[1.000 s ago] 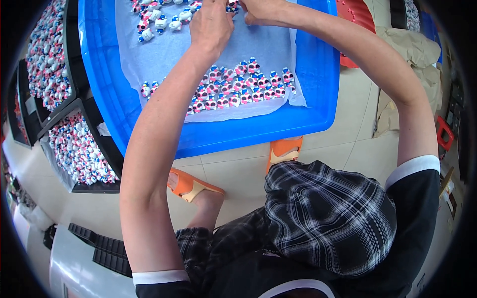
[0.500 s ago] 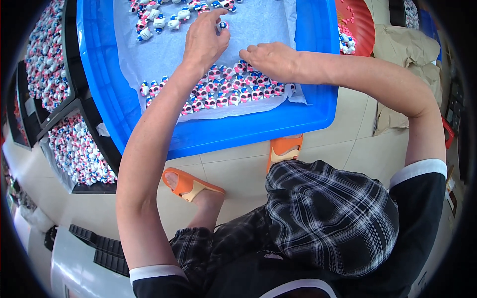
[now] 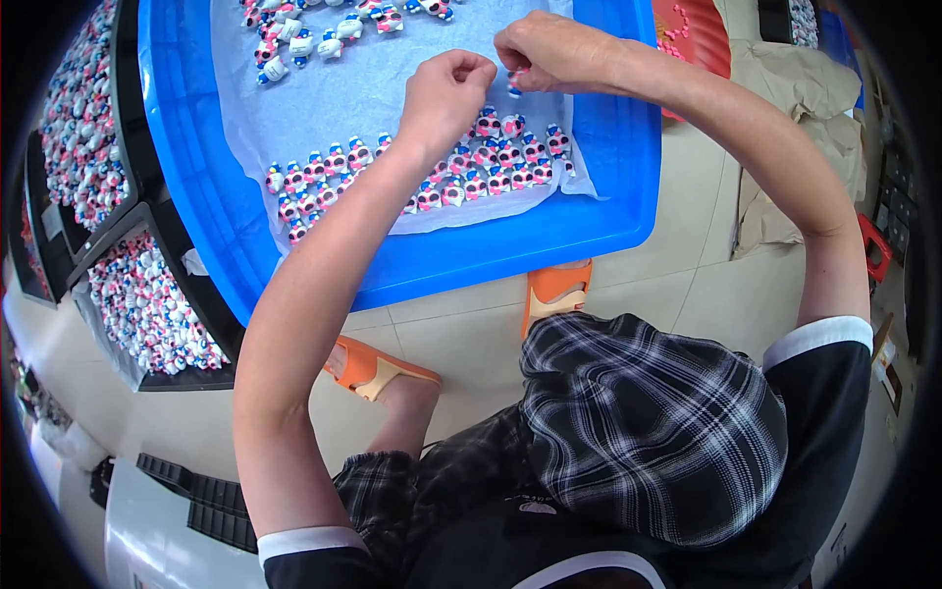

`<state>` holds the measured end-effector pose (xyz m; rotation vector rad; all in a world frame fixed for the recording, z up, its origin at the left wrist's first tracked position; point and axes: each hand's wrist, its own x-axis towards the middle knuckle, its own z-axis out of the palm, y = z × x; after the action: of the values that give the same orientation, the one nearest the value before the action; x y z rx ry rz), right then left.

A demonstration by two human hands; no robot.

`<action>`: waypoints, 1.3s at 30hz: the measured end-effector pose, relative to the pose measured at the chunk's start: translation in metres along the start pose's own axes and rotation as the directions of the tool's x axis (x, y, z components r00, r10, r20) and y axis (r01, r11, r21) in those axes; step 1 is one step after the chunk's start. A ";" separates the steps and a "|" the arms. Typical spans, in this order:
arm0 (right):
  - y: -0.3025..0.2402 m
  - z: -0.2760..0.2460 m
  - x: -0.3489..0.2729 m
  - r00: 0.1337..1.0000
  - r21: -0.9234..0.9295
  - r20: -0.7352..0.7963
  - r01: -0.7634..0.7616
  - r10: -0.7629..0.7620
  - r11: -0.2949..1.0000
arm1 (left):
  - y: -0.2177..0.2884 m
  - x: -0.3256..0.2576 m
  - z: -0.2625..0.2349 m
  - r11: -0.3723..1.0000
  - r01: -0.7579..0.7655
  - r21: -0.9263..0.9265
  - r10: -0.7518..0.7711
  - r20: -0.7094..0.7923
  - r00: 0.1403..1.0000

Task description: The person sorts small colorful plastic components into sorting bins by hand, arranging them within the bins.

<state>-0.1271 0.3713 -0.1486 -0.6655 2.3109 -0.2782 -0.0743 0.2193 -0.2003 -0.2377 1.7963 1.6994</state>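
- The left hand (image 3: 446, 90) hovers over the blue tray (image 3: 608, 211), fingers curled together into a loose fist; whether its grip encloses anything cannot be told.
- The right hand (image 3: 545, 49) sits just right of the left, at the far side of the tray; its fingertips are pinched on a small pink-and-white figure (image 3: 514, 80).
- The two hands are close, almost touching at the fingertips.
- A sheet of pale paper (image 3: 334, 98) lines the tray floor.
- Rows of small figures (image 3: 432, 177), coloured pink, white and blue, lie on the near part of the paper, directly below both hands.
- A loose cluster of figures (image 3: 314, 34) lies at the far left of the paper, well apart from the rows.
- The tray rests over the tiled floor (image 3: 461, 334); its support is not visible.
- Two black trays (image 3: 132, 211) stand left of the blue tray, filled with more of the same figures.
- A red tray (image 3: 702, 34) shows at the far right, beyond the blue tray's edge.
- Folded beige cloth or paper (image 3: 795, 147) lies on the floor to the right.
- The person's feet in orange sandals (image 3: 554, 290) rest on the floor near the tray's near edge.
- The person wears checked shorts (image 3: 638, 432) and a black shirt with white-trimmed sleeves.
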 end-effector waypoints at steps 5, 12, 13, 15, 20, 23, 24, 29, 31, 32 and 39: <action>-0.002 0.015 -0.002 0.964 -0.163 0.267 0.066 -0.021 0.984 | -0.004 -0.011 0.016 0.448 -0.403 0.798 0.407 0.219 0.887; -0.002 0.033 0.007 0.943 -0.160 0.332 0.036 0.019 0.986 | -0.009 -0.017 0.019 0.201 -0.441 0.874 0.521 0.286 0.804; -0.002 0.033 0.007 0.943 -0.166 0.331 0.019 0.038 0.986 | -0.009 -0.019 0.018 0.180 -0.446 0.877 0.516 0.302 0.802; -0.002 0.033 0.007 0.943 -0.177 0.327 0.002 0.057 0.984 | -0.009 -0.021 0.017 0.158 -0.449 0.879 0.517 0.314 0.797; -0.009 0.030 0.002 0.937 -0.181 0.350 0.053 0.014 0.982 | -0.015 -0.020 0.016 0.181 -0.501 0.846 0.563 0.329 0.758; -0.004 0.029 0.003 0.924 -0.207 0.381 0.049 0.034 0.977 | -0.011 -0.020 0.018 0.140 -0.503 0.853 0.495 0.380 0.781; -0.007 0.027 0.002 0.918 -0.200 0.396 0.080 0.006 0.977 | -0.012 -0.021 0.017 0.106 -0.502 0.858 0.490 0.394 0.778; -0.014 0.025 -0.006 0.927 -0.244 0.373 0.129 -0.030 0.961 | -0.016 -0.021 0.016 0.102 -0.505 0.857 0.508 0.392 0.767; -0.012 0.024 -0.007 0.935 -0.259 0.350 0.158 -0.060 0.953 | -0.012 -0.021 0.017 0.092 -0.507 0.857 0.500 0.401 0.767; -0.011 0.023 -0.007 0.936 -0.305 0.351 0.131 -0.016 0.943 | -0.011 -0.022 0.017 0.102 -0.508 0.856 0.495 0.399 0.772; -0.009 0.020 -0.005 0.929 -0.263 0.285 -0.161 0.236 0.951 | -0.015 -0.021 0.018 0.163 -0.509 0.845 0.545 0.353 0.761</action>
<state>-0.1072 0.3663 -0.1573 -0.5363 2.0964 0.1904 -0.0438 0.2277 -0.2000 1.0091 2.7604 0.6940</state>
